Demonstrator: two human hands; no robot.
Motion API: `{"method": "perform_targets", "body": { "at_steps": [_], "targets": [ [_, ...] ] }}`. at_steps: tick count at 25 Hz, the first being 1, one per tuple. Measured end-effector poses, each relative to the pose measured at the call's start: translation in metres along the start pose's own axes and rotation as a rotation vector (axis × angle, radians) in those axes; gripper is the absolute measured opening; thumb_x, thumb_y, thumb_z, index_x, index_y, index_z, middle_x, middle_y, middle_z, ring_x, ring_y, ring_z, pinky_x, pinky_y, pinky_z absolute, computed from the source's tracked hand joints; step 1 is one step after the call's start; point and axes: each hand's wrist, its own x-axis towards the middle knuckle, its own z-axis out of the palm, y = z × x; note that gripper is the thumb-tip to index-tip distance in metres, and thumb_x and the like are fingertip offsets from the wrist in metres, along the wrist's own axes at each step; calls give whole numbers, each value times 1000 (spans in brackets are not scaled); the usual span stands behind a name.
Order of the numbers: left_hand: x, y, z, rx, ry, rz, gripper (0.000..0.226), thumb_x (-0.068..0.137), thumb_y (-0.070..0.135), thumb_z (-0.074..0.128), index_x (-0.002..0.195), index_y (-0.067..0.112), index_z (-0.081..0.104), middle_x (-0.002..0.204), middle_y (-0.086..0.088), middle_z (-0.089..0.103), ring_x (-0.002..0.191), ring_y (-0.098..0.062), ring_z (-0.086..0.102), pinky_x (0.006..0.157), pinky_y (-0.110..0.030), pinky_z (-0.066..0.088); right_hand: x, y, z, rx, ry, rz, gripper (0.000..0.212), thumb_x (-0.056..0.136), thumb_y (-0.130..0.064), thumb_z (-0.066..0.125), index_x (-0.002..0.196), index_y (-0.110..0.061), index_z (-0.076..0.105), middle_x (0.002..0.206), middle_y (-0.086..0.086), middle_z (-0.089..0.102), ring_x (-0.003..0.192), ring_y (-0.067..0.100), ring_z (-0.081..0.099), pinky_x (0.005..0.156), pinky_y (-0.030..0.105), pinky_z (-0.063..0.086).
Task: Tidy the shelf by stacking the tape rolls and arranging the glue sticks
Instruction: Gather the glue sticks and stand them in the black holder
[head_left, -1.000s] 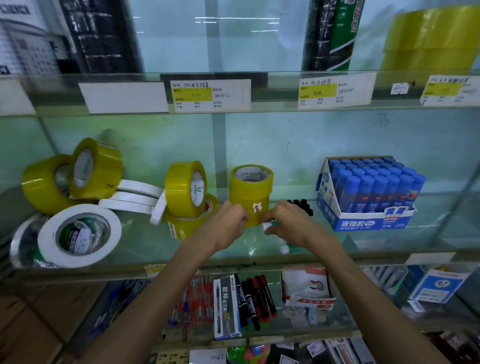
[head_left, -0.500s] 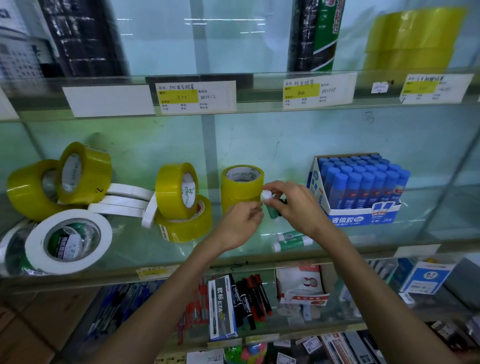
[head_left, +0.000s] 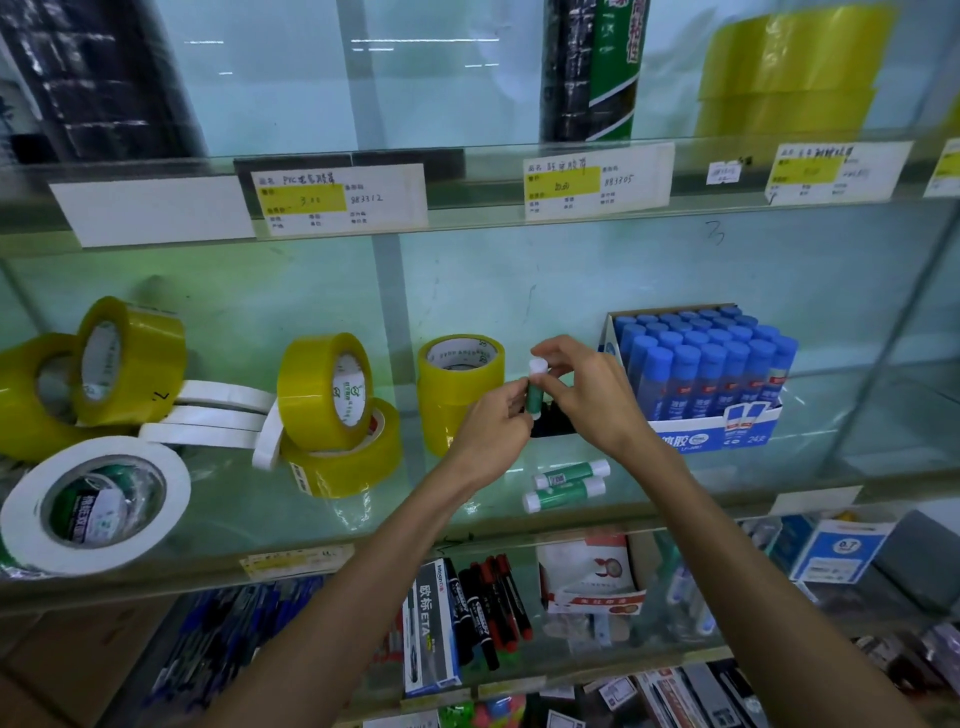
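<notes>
Right now the fingers (head_left: 514, 397) of the left hand (head_left: 493, 423) are pinched round the green barrel of a small glue stick (head_left: 534, 395). The right hand (head_left: 592, 400) curls over it from the right, its fingertips (head_left: 556, 347) closed on the white cap. Held so, the stick stands upright, long axis vertical, cap uppermost. It seems to be lifted off the glass shelf (head_left: 363, 525), just right of the flat yellow tape roll (head_left: 460, 387); whether it touches that roll I cannot tell. Both hands meet on it, so neither is the nearer there. What the coming move turns on, I judge, is the pair of loose glue sticks (head_left: 569, 483) lying on their sides close to the shelf's near edge. They lie side by side, nearer than the held stick, with long axes running left to right. They sit between the two forearms, a little closer to the right wrist, so the right hand would reach them by drawing back toward the near edge. Each must be turned from lying to upright to stand beside the held one. Further right sits the open box of blue-capped glue sticks (head_left: 711, 379), all upright. Out to the left, other yellow tape rolls (head_left: 324, 395) stand on edge or lean among white tape rolls (head_left: 93, 504), not yet stacked.
</notes>
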Motion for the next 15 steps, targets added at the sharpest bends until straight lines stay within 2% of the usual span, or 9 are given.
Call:
{"method": "perform_targets", "body": {
  "at_steps": [3,5,7,9,15],
  "targets": [
    [13,-6,7,-42,-10,-49,74,66,0,36,132,33,47,110,10,58,95,-9,46,87,-30,35,13,6,6,20,43,33,20,85,-26,63,105,-25,61,97,-9,70,87,7,66,78,38,54],
    [16,-6,13,-85,-21,-93,78,67,-2,38,138,31,39,119,8,56,97,-5,49,91,-29,38,21,11,13,18,37,39,21,85,-25,63,105,-21,61,98,-5,71,87,10,66,78,39,54],
    [19,-8,16,-113,-33,-116,81,69,-3,41,144,26,31,134,7,48,112,-1,47,98,-26,38,26,16,19,9,14,45,22,85,-23,62,107,-19,61,100,-2,71,88,12,66,77,39,55],
    [24,-13,17,-98,-44,-136,88,65,5,44,147,26,22,143,6,40,123,-5,40,105,-30,36,30,21,24,2,5,50,22,86,-22,62,107,-19,61,100,-2,71,88,12,66,76,39,55],
    [33,-19,19,-92,-53,-171,85,68,7,45,147,28,22,137,5,45,117,-7,42,103,-33,38,36,33,31,-6,-32,35,20,87,-18,61,106,-15,62,100,1,70,88,13,65,78,37,54]
  ]
}}
